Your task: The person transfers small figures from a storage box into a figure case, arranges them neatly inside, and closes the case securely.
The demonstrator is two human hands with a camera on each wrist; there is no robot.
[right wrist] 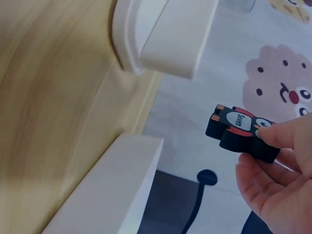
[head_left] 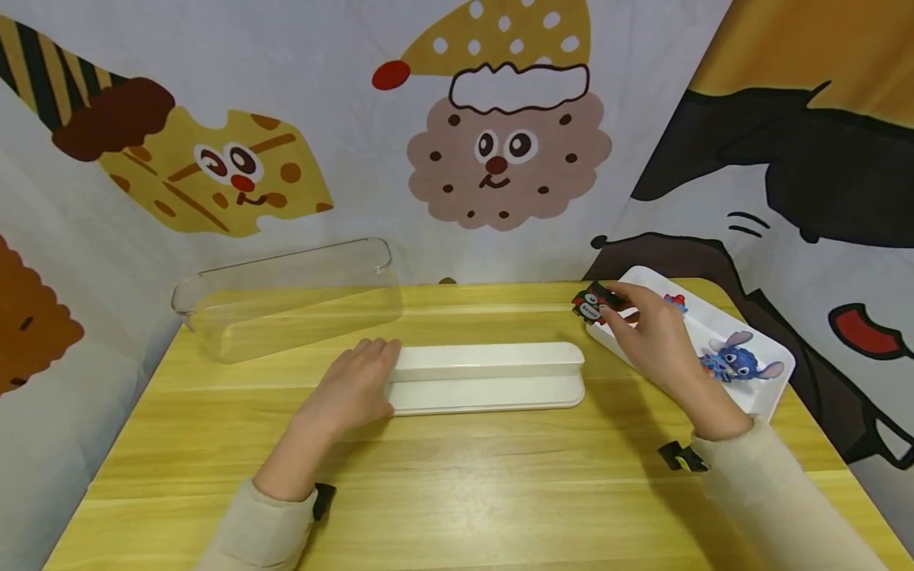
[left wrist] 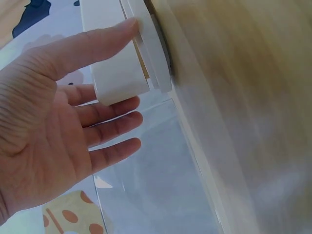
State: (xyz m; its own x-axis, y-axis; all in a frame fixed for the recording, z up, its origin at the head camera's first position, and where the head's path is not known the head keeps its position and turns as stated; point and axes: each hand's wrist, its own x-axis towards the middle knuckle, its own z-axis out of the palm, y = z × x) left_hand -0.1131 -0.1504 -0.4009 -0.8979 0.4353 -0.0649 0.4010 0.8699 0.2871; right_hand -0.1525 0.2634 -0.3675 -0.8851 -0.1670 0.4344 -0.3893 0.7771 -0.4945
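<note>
A white stepped base (head_left: 493,390), long and narrow, lies mid-table. My left hand (head_left: 353,382) grips its left end; in the left wrist view the thumb (left wrist: 105,43) lies across the front lip and the fingers are behind the raised step. Over the left corner of a white tray (head_left: 777,353), my right hand (head_left: 653,329) pinches a small black-and-red penguin-like figurine (right wrist: 239,130) between thumb and fingers. The word "Seven" shows on its pale belly. Inside the tray are a blue big-eared figurine (head_left: 737,362) and a small red-and-blue piece (head_left: 675,302), partly hidden by the right hand.
A clear, long box-shaped cover (head_left: 307,321) stands at the back left of the wooden table (head_left: 457,492). Behind the table hangs a cartoon-printed cloth (head_left: 357,159). The tray sits at the table's right edge.
</note>
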